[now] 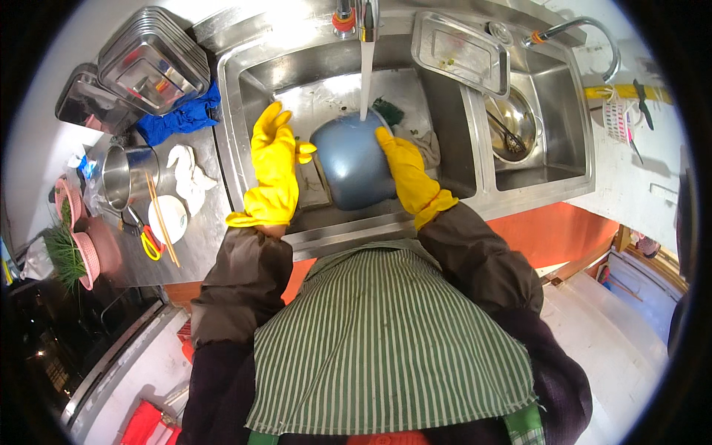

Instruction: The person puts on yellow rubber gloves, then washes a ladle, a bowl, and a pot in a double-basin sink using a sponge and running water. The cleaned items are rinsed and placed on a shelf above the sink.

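My right hand (409, 167), in a yellow rubber glove, grips the right rim of a blue-grey basin (353, 161), thumb on its near face. The basin is tilted in the left bowl of a steel sink (467, 139), and its inside is hidden. Water from the tap (367, 22) runs down onto its upper edge. To the left of the basin my left hand (275, 156), also gloved in yellow, is raised with fingers apart and holds nothing. Behind the basin lie a dark green scouring pad (388, 111) and a greyish cloth (425, 149).
A steel tray (459, 53) bridges the sink's divider. The right bowl holds a metal pan (509, 125) with a utensil. On the left counter are stacked steel trays (156, 72), a blue cloth (181, 117), a steel pot (130, 172), a white bowl (172, 219), chopsticks (158, 217) and scissors (150, 245).
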`<state>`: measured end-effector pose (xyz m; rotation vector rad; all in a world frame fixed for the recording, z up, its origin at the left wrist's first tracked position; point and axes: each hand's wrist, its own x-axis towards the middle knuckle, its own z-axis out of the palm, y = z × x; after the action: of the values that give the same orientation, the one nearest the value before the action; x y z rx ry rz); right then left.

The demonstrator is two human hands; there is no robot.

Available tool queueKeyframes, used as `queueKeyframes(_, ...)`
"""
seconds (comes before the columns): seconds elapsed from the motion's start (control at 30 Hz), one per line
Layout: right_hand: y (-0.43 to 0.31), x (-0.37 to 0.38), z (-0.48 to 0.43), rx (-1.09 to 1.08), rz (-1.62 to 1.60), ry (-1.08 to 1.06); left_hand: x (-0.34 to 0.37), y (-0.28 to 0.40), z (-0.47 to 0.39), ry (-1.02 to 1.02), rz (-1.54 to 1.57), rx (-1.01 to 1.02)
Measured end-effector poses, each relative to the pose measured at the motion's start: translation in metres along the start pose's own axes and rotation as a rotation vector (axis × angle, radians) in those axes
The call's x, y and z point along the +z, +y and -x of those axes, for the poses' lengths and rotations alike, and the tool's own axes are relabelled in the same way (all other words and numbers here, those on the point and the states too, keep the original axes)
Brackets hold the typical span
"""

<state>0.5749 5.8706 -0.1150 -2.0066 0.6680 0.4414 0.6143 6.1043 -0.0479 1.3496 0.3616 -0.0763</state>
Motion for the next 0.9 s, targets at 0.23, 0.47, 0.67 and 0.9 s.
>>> queueKeyframes(0.23, 0.017, -0.025, 0.011, 0.156, -0.860, 0.038, -0.061, -0.052, 0.058, 0.090, 0.008, -0.200)
queueKeyframes(0.47, 0.040, -0.026, -0.008, 0.345, -1.450, -0.339, -0.062, -0.072, 0.082, -0.027, -0.061, -0.391)
queueKeyframes(0.67, -0.001, -0.011, -0.015, 0.270, -1.324, -0.271, -0.050, -0.071, 0.083, -0.241, -0.048, -0.442)
queueKeyframes(0.9, -0.016, -0.035, -0.008, 0.198, -1.023, 0.044, -0.065, -0.079, 0.089, -0.136, -0.077, -0.524)
